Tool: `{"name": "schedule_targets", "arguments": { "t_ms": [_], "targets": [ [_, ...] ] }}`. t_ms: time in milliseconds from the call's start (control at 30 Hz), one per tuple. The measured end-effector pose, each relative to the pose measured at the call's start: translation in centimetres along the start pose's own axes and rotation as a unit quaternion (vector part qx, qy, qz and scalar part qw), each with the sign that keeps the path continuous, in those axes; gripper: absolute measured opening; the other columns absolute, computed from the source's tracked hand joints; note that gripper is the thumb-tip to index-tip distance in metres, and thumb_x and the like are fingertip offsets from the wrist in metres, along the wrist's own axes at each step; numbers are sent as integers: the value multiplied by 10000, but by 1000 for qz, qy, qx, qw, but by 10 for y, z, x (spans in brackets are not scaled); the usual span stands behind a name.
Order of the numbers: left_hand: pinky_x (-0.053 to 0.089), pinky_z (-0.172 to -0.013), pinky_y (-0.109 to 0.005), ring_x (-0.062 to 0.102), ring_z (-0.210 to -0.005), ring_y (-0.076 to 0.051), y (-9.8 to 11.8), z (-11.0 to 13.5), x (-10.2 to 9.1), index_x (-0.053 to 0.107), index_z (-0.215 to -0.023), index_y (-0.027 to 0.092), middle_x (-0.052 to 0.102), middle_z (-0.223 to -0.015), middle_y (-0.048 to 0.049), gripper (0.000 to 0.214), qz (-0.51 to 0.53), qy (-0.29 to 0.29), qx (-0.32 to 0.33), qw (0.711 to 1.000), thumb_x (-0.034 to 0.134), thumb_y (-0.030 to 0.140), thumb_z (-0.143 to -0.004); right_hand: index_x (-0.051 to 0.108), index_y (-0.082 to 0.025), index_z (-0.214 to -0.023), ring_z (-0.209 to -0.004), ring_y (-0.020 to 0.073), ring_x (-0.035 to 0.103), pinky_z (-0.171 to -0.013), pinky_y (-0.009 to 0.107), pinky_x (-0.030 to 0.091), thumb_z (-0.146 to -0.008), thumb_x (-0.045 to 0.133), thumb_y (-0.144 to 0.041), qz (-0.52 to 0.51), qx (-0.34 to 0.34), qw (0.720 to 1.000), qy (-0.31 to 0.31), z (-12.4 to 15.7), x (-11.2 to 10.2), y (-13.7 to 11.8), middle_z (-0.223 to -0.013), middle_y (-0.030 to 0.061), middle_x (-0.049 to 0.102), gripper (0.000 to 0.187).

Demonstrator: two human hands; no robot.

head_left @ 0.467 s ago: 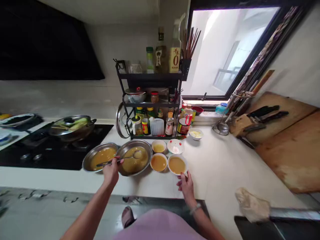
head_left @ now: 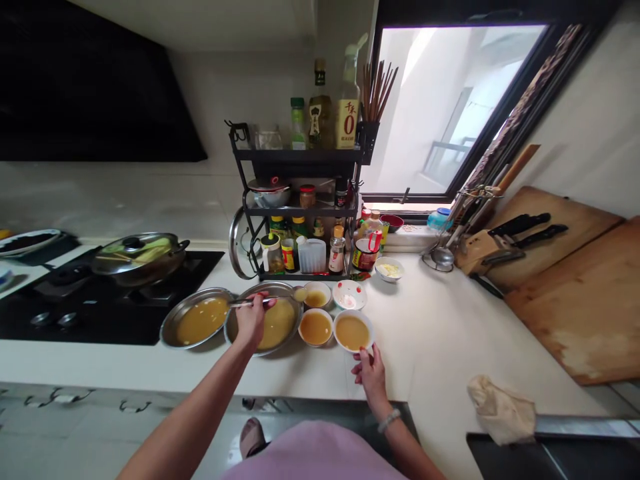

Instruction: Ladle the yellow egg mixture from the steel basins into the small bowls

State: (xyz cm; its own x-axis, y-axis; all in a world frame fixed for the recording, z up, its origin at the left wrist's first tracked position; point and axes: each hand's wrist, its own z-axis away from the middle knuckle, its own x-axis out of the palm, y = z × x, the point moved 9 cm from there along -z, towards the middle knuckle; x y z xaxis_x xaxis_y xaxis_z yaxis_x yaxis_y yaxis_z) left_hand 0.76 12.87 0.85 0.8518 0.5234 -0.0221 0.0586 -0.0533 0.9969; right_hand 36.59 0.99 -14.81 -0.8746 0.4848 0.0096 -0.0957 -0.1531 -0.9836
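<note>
My left hand (head_left: pixel 253 323) is closed around the dark handle of a ladle (head_left: pixel 300 294). The ladle's small bowl, with yellowish liquid, is over the right rim of a metal basin (head_left: pixel 235 337) of yellow-brown soup, beside a small white bowl (head_left: pixel 327 288) partly filled with soup. In front of that stands another white bowl (head_left: pixel 316 345) of soup. My right hand (head_left: pixel 373 377) grips the near rim of a third soup bowl (head_left: pixel 371 323), resting on the counter. Behind it sits a bowl with red patterns (head_left: pixel 361 291), holding a little pale stuff.
A second metal basin (head_left: pixel 167 320) of soup stands left, near the stove (head_left: pixel 125 320) with a lidded wok (head_left: pixel 145 270). Behind the bowls is a black rack (head_left: pixel 300 155) of bottles. A bowl of pale yellow bits (head_left: pixel 390 277), knife block (head_left: pixel 477 250) and cloth (head_left: pixel 503 407) are right.
My left hand has moved right with the ladle, lifting it out of the soup in the metal basin toward the small bowls. My right hand stays at the same bowl.
</note>
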Motion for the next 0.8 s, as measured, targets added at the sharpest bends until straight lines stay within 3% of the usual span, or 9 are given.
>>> {"name": "schedule_targets", "arguments": {
  "t_ms": [267,400,500,600,700,800],
  "targets": [
    [554,-567,-319,706,-593,-219,6,13,65,615,-833,159,698,-691,-75,236,-39,-138,103,984,454,330,-853,467,-167,-1185,-428,125,566,-290,194,386,-778,546,-637,6,-10,1000,0,0,0,0,-715,-6,618,627],
    [539,-589,-282,662,-574,-153,17,35,79,646,-825,181,673,-744,-38,198,-65,-216,173,959,516,330,-847,463,-175,-1187,-428,126,570,-293,190,386,-757,569,-638,-7,0,1000,2,1,0,-1,-704,-15,618,641],
    [543,-671,-279,651,-639,-133,34,52,81,659,-853,197,659,-798,-35,186,-92,-262,262,924,518,318,-858,473,-182,-1180,-432,127,575,-297,187,386,-749,578,-636,-8,4,1000,4,2,0,-2,-702,-18,619,634],
    [546,-661,-279,664,-656,-138,47,51,63,643,-893,192,670,-824,-49,226,-122,-222,308,917,467,333,-891,470,-173,-1191,-434,130,574,-293,192,384,-754,575,-626,-5,5,1000,4,1,0,-2,-705,-12,621,638],
    [554,-634,-301,699,-648,-175,42,28,23,607,-933,174,700,-768,-59,268,-128,-116,244,954,410,354,-916,458,-163,-1218,-428,130,568,-288,193,378,-753,577,-621,-9,4,1000,4,1,0,0,-700,-10,619,664],
    [561,-652,-348,718,-639,-229,30,8,-19,594,-933,165,703,-628,-53,291,-157,-47,191,968,382,362,-908,456,-157,-1235,-422,129,564,-288,197,383,-755,572,-623,-3,0,1000,6,0,-1,1,-704,-5,621,679]
  ]
}}
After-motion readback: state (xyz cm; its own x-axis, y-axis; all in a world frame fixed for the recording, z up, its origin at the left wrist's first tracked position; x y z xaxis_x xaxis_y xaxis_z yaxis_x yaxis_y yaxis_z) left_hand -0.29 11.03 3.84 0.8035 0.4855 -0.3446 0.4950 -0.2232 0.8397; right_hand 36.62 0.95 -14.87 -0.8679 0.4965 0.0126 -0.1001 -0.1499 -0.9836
